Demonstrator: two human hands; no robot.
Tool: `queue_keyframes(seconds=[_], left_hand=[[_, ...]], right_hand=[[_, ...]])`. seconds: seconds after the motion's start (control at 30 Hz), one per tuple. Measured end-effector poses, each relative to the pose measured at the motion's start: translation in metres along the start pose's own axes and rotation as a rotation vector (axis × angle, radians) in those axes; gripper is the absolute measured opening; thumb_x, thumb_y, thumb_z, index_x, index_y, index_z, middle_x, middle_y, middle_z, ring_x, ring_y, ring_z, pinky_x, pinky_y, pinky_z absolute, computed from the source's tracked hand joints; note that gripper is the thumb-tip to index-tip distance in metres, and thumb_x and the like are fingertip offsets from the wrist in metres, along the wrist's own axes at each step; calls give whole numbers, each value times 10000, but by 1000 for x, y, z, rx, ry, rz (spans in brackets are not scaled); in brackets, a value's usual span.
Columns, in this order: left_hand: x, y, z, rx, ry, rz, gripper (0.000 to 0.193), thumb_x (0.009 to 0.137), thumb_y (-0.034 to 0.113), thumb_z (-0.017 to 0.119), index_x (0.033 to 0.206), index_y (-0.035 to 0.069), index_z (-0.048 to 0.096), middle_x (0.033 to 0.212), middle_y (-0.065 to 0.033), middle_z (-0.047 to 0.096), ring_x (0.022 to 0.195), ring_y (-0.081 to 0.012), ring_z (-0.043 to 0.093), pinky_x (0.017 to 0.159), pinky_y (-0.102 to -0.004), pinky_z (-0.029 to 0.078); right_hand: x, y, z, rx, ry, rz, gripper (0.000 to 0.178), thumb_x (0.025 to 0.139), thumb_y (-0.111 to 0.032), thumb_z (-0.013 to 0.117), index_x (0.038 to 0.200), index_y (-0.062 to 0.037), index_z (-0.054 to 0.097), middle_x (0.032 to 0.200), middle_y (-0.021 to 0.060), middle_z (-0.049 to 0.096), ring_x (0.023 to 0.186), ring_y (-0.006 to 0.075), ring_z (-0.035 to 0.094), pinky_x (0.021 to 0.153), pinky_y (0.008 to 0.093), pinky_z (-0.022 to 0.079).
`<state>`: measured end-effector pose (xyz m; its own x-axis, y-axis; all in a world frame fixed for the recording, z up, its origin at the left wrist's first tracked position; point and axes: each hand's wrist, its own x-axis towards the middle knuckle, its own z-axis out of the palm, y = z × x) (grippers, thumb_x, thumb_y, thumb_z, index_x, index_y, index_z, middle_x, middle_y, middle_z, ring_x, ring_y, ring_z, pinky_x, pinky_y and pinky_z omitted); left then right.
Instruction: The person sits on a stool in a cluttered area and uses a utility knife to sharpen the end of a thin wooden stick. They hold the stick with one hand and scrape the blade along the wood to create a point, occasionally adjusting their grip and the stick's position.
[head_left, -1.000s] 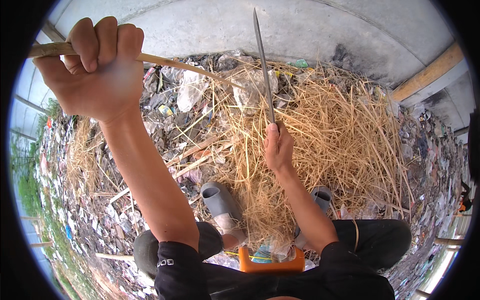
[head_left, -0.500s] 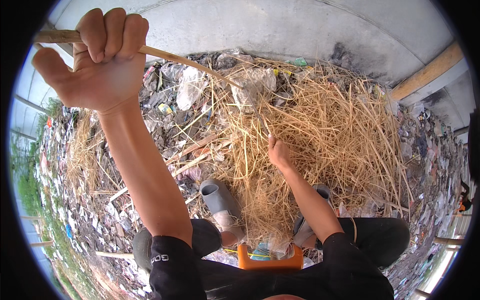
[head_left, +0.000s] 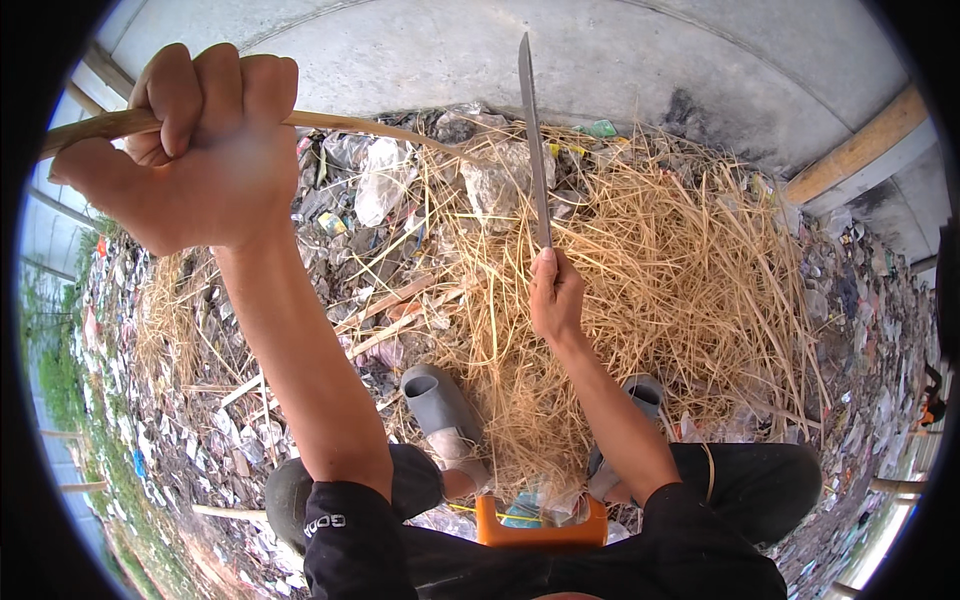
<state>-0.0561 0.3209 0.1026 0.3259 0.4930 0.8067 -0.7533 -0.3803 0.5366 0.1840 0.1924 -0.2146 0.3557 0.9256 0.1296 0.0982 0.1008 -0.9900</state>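
Raised high at the far left, my left hand (head_left: 215, 165) is closed around a long, thin wooden strip (head_left: 350, 123). The strip runs out past both sides of the fist, and its thinner end reaches right toward the middle. My right hand (head_left: 557, 295) grips the lower end of a long, narrow knife (head_left: 535, 140); its handle is hidden in the fingers. The blade stands upright in the picture, tip toward the wall, just right of the strip's thin end. Beneath both lies a heap of pale shavings and thin strips (head_left: 690, 270).
My feet in grey slip-on shoes (head_left: 437, 400) stand at the heap's near edge. An orange stool (head_left: 540, 533) shows between my legs. Plastic litter (head_left: 385, 180) covers the ground around. A concrete wall (head_left: 640, 60) closes the far side, with a wooden post (head_left: 855, 145) leaning at right.
The knife has swung from lying slanted near the strip to pointing away toward the wall. My left hand has dropped slightly and shifted a little left with the strip.
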Motion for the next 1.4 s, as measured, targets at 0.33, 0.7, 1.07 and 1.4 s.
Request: queue_keyframes(seconds=[0.33, 0.7, 1.07, 1.4], left_hand=[[-3, 12, -2, -78, 7, -126, 597, 787, 691, 532, 614, 208, 225, 521, 46, 200, 490, -120, 214, 544, -302, 166], [-17, 25, -23, -90, -114, -152, 691, 812, 825, 511, 587, 228, 246, 505, 65, 242, 503, -106, 277, 566, -282, 219], [-33, 28, -35, -140, -89, -121, 786, 739, 946, 486, 590, 195, 311, 541, 76, 239, 522, -92, 265, 574, -266, 217], [-86, 18, 16, 666, 1252, 399, 642, 989, 689, 425, 640, 172, 272, 515, 31, 283, 472, -105, 288, 467, -265, 267]], right_hand=[[-3, 29, 21, 11, 139, -169, 423, 1101, -364, 373, 808, -91, 510, 526, -67, 373, 382, 41, 320, 308, 240, 220], [13, 32, 7, -281, 2, 68, 498, 1087, -401, 419, 758, -63, 580, 514, -21, 446, 379, 92, 375, 357, 311, 249], [10, 15, -39, -652, -285, 581, 531, 1076, -498, 392, 754, -101, 537, 530, -72, 343, 392, 49, 275, 338, 253, 191], [28, -213, -259, -1727, -477, 431, 180, 762, -168, 675, 713, 1, 639, 672, 126, 632, 617, 235, 620, 618, 402, 510]])
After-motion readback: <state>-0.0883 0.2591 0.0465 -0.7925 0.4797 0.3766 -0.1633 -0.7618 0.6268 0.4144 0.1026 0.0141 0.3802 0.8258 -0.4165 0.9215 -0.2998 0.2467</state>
